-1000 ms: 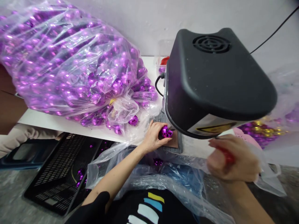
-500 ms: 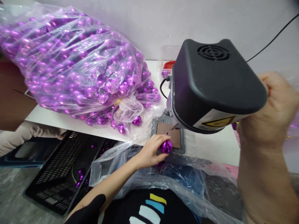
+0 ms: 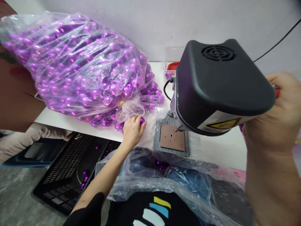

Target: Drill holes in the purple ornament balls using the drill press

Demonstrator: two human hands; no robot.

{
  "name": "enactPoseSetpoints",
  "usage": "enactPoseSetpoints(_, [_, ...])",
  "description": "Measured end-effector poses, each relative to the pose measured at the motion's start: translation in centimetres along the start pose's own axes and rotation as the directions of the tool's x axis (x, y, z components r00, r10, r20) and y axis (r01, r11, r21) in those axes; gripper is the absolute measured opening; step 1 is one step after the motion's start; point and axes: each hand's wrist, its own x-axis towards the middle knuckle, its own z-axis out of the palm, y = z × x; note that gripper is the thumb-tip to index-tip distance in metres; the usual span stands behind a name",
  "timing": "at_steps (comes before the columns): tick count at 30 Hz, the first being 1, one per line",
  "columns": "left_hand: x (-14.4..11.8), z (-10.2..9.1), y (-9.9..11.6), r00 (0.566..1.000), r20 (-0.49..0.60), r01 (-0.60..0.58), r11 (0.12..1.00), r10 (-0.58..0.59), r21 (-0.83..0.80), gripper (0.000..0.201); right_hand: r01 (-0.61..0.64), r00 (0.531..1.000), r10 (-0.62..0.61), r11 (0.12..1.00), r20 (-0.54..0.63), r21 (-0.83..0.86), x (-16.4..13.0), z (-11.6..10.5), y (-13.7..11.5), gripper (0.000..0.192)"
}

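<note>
A black slatted plastic crate sits on the grey floor below the white surface, with a few purple beads lying in it. A brown cardboard box stands at the left edge. At the back, by the wall, a small clear plastic container holds something red. A black cable runs across the pale wall. Crumpled clear plastic sheeting spreads below the surface's front edge.

Clear plastic bag of shiny purple balls, lying on white desk. Left hand at bag's mouth, fingers on one purple ball. Black-hooded bench drill; brown square base plate. Right hand closed around red-tipped lever. Black slatted crate below desk.
</note>
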Motion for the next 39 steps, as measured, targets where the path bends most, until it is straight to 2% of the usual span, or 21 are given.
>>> enactPoseSetpoints(2, [2.0, 0.4, -0.6, 0.992, 0.073, 0.087, 0.978, -0.103, 0.19, 0.038, 0.001, 1.0, -0.001, 1.0, -0.004, 0.008, 0.0, 0.0, -0.2, 0.022])
enactPoseSetpoints(4, [2.8, 0.5, -0.8, 0.984, 0.123, 0.099, 0.971, -0.128, 0.218, 0.036, -0.007, 1.0, 0.007, 1.0, 0.002, 0.002, 0.1, -0.1, -0.3, 0.024])
enactPoseSetpoints(6, [2.4, 0.1, -0.7, 0.988, 0.096, 0.117, 0.992, -0.121, 0.049, 0.035, -0.014, 1.0, 0.014, 1.0, 0.018, -0.014, 0.0, -0.1, -0.4, 0.026])
enactPoseSetpoints(7, [2.0, -0.3, -0.6, 0.989, 0.077, 0.138, 0.983, -0.129, -0.121, 0.037, -0.017, 0.999, 0.018, 1.0, 0.027, -0.017, 0.0, -0.2, -0.4, 0.026])
enactPoseSetpoints(8, [1.3, -0.6, -0.4, 0.986, 0.084, 0.167, 0.928, -0.147, -0.332, 0.041, -0.019, 0.999, 0.02, 1.0, 0.036, -0.012, 0.0, -0.2, -0.5, 0.027])
enactPoseSetpoints(9, [0.6, -0.8, -0.1, 0.978, 0.131, 0.209, 0.809, -0.164, -0.549, 0.045, -0.019, 0.999, 0.019, 1.0, 0.042, -0.001, 0.0, -0.2, -0.4, 0.027])
enactPoseSetpoints(10, [-0.1, -1.0, 0.3, 0.963, 0.219, 0.269, 0.631, -0.158, -0.728, 0.049, -0.015, 0.999, 0.015, 1.0, 0.043, 0.011, 0.0, -0.1, -0.4, 0.028])
enactPoseSetpoints(11, [-0.8, -0.9, 0.8, 0.937, 0.329, 0.347, 0.426, -0.117, -0.836, 0.052, -0.012, 0.999, 0.011, 1.0, 0.038, 0.019, 0.0, -0.1, -0.4, 0.028])
enactPoseSetpoints(12, [-1.4, -0.6, 1.3, 0.899, 0.435, 0.435, 0.237, -0.054, -0.869, 0.053, -0.011, 0.999, 0.01, 1.0, 0.031, 0.026, 0.0, -0.1, -0.4, 0.029])
enactPoseSetpoints(13, [-1.8, -0.2, 1.9, 0.856, 0.516, 0.513, 0.09, 0.014, -0.854, 0.053, -0.012, 1.0, 0.011, 0.999, 0.027, 0.03, 0.0, 0.0, -0.4, 0.029])
enactPoseSetpoints(14, [-2.1, 0.4, 2.5, 0.821, 0.567, 0.569, -0.009, 0.066, -0.822, 0.052, -0.012, 1.0, 0.012, 0.999, 0.022, 0.029, 0.0, 0.0, -0.4, 0.029])
enactPoseSetpoints(16, [-2.2, 1.9, 3.6, 0.797, 0.596, 0.604, -0.094, 0.098, -0.792, 0.05, -0.01, 1.0, 0.01, 1.0, 0.03, 0.019, 0.0, 0.0, -0.4, 0.03])
enactPoseSetpoints(18, [-1.9, 3.2, 4.4, 0.826, 0.561, 0.564, -0.06, 0.059, -0.824, 0.05, -0.009, 0.998, 0.009, 1.0, 0.055, 0.003, 0.0, -0.1, -0.5, 0.034])
enactPoseSetpoints(21, [-1.4, 4.6, 5.2, 0.9, 0.436, 0.434, 0.116, -0.011, -0.893, 0.051, -0.008, 0.997, 0.008, 1.0, 0.082, -0.01, 0.1, -0.2, -0.8, 0.043])
enactPoseSetpoints(23, [-1.4, 5.4, 5.6, 0.941, 0.337, 0.332, 0.221, -0.016, -0.917, 0.051, 0.001, 0.997, -0.001, 1.0, 0.077, -0.006, 0.1, -0.2, -0.9, 0.043])
enactPoseSetpoints(27, [-1.6, 6.5, 5.9, 0.985, 0.169, 0.136, 0.444, 0.037, -0.886, 0.05, 0.013, 0.998, -0.013, 1.0, 0.062, 0.008, 0.1, 0.0, -1.2, 0.04])
enactPoseSetpoints(29, [-1.6, 6.8, 6.1, 0.992, 0.094, 0.035, 0.531, 0.084, -0.847, 0.047, 0.006, 0.998, -0.007, 1.0, 0.065, 0.012, 0.1, 0.0, -1.3, 0.039])
enactPoseSetpoints(32, [-1.6, 7.1, 6.3, 0.988, 0.017, -0.079, 0.588, 0.156, -0.805, 0.045, 0.008, 0.997, -0.01, 1.0, 0.076, 0.021, 0.1, 0.0, -1.5, 0.04])
enactPoseSetpoints(39, [-2.0, 7.7, 6.7, 0.958, -0.049, -0.241, 0.697, 0.284, -0.676, 0.047, -0.024, 0.998, 0.023, 1.0, 0.064, 0.019, 0.0, 0.0, -1.6, 0.039])
